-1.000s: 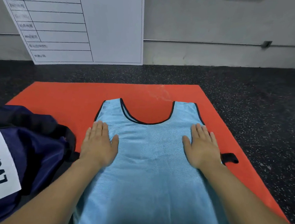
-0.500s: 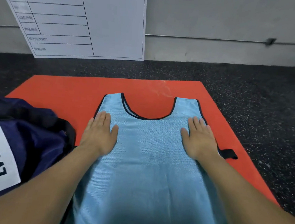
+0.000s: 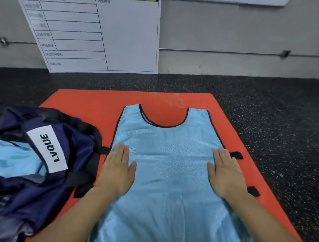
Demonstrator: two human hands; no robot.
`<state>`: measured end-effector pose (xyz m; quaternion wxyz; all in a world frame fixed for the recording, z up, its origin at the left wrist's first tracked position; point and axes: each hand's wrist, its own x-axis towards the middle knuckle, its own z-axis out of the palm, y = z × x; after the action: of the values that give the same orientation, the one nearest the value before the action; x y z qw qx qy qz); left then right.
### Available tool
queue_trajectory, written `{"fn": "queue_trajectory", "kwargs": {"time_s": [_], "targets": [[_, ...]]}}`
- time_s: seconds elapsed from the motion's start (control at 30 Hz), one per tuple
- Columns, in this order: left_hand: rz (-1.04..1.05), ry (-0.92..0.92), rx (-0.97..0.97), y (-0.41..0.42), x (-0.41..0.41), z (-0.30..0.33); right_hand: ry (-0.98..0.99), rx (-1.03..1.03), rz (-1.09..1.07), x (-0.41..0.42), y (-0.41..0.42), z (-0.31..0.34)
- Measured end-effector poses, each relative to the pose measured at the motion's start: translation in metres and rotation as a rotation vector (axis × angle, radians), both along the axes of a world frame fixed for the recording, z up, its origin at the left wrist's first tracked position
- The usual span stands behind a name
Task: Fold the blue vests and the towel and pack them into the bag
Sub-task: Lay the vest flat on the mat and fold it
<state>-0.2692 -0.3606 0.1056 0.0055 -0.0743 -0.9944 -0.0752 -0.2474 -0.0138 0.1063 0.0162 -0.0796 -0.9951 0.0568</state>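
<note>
blue vest (image 3: 170, 169) lies spread face-up on the orange mat (image 3: 91, 104) beside the navy bag (image 3: 36, 168), left hand (image 3: 117, 172) and right hand (image 3: 226, 177) flat with straight fingers on its side edges, apparently smoothing it for folding.

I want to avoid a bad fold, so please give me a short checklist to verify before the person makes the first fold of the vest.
1. Blue vest lies flat on the orange mat: ok.
2. Neckline points away from the person: ok.
3. Left hand flat on the vest's left edge: ok.
4. Right hand flat on the right edge: ok.
5. Bottom hem straight: cannot tell, out of frame.
6. Navy bag open beside the vest, blue fabric showing inside: ok.
</note>
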Motion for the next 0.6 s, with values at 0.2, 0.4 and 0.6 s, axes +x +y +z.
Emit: {"fn": "queue_trajectory", "kwargs": {"time_s": [0.2, 0.4, 0.6], "targets": [[-0.31, 0.091, 0.089, 0.063, 0.077, -0.001, 0.157, -0.101, 0.361, 0.056, -0.119, -0.006], [-0.107, -0.005, -0.008, -0.002, 0.106, -0.005, -0.036, -0.029, 0.147, 0.098, -0.037, -0.004], [-0.244, 0.01, 0.086, 0.03, 0.145, -0.002, -0.048, -0.121, 0.255, 0.131, -0.083, 0.01]]}}
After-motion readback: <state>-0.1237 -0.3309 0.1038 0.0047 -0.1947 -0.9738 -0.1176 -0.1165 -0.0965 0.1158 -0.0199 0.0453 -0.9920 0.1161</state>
